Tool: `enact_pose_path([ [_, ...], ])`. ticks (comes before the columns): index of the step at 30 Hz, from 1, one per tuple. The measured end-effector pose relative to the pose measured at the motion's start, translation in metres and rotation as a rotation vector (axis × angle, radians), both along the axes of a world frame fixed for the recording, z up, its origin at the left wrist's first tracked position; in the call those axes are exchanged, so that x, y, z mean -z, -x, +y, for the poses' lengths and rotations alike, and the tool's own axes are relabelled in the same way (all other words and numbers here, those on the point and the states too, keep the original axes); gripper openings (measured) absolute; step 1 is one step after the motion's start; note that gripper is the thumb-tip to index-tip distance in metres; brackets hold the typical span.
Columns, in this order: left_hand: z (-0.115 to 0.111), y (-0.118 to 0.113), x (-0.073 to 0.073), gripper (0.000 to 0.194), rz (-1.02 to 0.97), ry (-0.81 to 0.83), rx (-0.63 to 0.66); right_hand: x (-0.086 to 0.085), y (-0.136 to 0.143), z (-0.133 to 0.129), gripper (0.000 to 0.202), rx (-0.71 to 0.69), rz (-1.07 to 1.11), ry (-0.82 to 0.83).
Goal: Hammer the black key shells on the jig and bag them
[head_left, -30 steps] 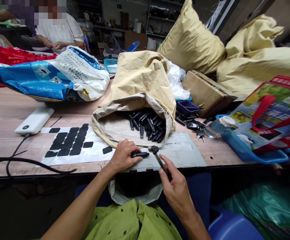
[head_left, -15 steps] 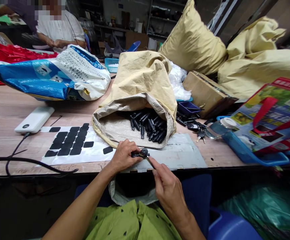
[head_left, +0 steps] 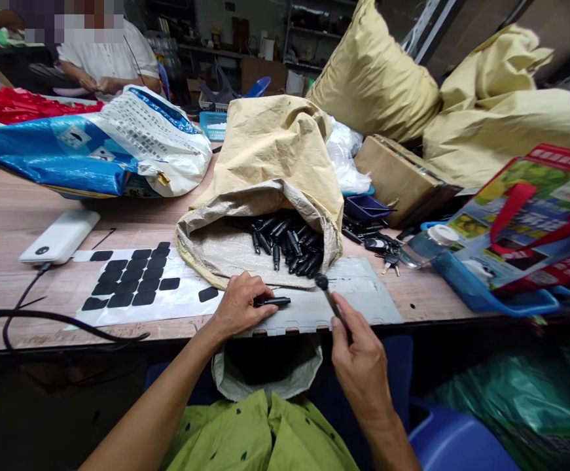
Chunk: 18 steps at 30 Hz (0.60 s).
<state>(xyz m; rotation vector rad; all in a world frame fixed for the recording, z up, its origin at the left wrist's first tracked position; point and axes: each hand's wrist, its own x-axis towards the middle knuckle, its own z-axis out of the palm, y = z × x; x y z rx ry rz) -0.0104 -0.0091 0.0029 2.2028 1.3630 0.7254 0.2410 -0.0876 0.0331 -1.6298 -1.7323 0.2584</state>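
Note:
At the table's front edge my left hand pinches a small black cylindrical part, which lies level over a grey board. To its right, my right hand grips a thin tool with a round black head, raised and apart from the part. Behind both hands a beige sack lies with its mouth towards me, and several black parts are heaped inside. Left of the sack, black rounded-square pads sit on a white sheet.
A white power bank with a cable and a blue-white bag are on the left. Keys, a clear bottle and a blue basket stand right. An open sack hangs below the edge. A person sits across.
My right hand has moved right, taking the tool's round head away from the black part. The part stays in my left hand. The whole view has shifted slightly.

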Motion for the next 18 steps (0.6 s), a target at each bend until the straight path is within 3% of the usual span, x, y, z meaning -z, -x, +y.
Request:
enact_pose_path([
  [5,0.001,0.003,0.003,0.026,-0.011,-0.020,0.042,0.010,-0.053,0.021,0.052,0.263,-0.156,-0.025],
  [8,0.002,0.004,0.003,0.028,-0.011,-0.024,0.066,0.022,-0.074,0.032,0.053,0.335,-0.337,0.030],
  [10,0.001,0.004,0.002,0.030,-0.007,-0.026,0.077,0.024,-0.076,0.037,0.048,0.352,-0.448,0.070],
  [13,0.000,0.004,0.000,0.031,0.001,-0.032,0.088,0.014,-0.062,0.039,0.037,0.365,-0.491,0.019],
  [15,-0.001,0.004,-0.001,0.031,0.008,-0.040,0.101,0.003,-0.046,0.039,0.032,0.282,-0.400,-0.069],
  [18,-0.001,0.004,0.000,0.032,0.014,-0.059,0.117,-0.009,-0.015,0.039,0.031,-0.074,-0.129,-0.065],
])
